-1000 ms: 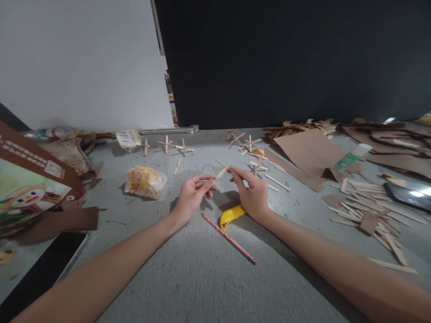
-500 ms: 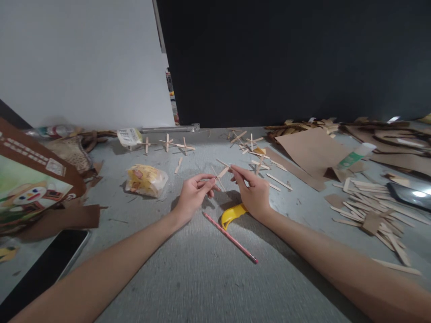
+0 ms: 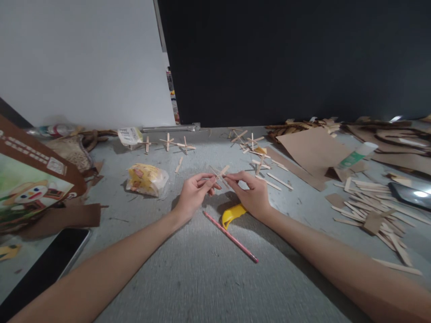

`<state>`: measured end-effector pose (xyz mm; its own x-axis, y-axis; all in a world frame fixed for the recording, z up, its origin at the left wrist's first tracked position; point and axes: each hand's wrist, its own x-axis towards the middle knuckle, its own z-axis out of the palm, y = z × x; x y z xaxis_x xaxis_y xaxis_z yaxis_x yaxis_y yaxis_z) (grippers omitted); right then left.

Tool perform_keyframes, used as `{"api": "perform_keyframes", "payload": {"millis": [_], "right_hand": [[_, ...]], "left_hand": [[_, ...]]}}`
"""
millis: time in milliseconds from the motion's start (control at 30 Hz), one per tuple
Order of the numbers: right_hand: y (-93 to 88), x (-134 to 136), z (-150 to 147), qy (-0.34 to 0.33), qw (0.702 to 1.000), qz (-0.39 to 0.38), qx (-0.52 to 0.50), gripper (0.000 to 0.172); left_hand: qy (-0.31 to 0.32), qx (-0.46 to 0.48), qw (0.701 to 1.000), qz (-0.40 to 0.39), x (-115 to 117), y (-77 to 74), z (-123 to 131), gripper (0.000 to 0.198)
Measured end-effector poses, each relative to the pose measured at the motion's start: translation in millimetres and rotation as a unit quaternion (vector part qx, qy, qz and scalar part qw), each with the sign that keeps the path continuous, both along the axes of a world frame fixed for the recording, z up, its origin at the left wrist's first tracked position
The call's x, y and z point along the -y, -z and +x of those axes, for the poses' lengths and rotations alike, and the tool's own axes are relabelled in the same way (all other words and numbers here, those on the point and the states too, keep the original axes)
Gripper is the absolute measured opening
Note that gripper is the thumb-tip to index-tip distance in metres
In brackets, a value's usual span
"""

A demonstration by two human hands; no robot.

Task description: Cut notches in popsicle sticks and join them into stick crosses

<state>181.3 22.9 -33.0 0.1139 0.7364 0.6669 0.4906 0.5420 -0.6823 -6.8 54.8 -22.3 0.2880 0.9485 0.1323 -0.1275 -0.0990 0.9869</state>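
Observation:
My left hand (image 3: 198, 194) is closed, thumb and fingertips pinching crossed wooden craft sticks (image 3: 224, 170) above the table. Opposite it, my right hand (image 3: 253, 194) is closed in a pinch on a thin wooden stick, its fingertips right at the crossing; the exact contact there is too small to make out. Under the right hand lies a yellow-handled cutter (image 3: 232, 213), partly covered by the hand. A pink pencil (image 3: 232, 237) lies slantwise just in front of it. Several crossed-stick pieces (image 3: 168, 142) stand along the back of the table, with others (image 3: 261, 163) beyond my right hand.
A pile of loose craft sticks (image 3: 377, 215) lies at the right, near a glue stick (image 3: 358, 154) and brown cardboard (image 3: 311, 152). A yellow snack packet (image 3: 146, 179) sits left of my hands. On the far left are a phone (image 3: 50, 264) and a brown printed bag (image 3: 37, 179).
My right fingertips have moved down and left to the crossed sticks, bringing the thin stick against them. My left hand stays almost still.

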Motion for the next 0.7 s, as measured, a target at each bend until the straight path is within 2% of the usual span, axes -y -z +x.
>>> {"api": "perform_keyframes", "payload": {"millis": [233,500,700], "right_hand": [[-5.8,-0.2,-0.1,-0.043,0.997,0.066,0.023,0.014],[-5.7,1.0,0.9,-0.055,0.992,0.105,0.039,0.008],[-3.8,0.0,1.6,-0.074,0.993,0.092,0.013,0.006]], "left_hand": [[-0.005,0.006,1.000,0.000,0.6,-0.7,0.5,0.044],[-0.006,0.023,1.000,0.001,1.3,-3.3,1.1,0.042],[-0.005,0.028,1.000,0.000,1.0,-3.3,1.7,0.041]]}}
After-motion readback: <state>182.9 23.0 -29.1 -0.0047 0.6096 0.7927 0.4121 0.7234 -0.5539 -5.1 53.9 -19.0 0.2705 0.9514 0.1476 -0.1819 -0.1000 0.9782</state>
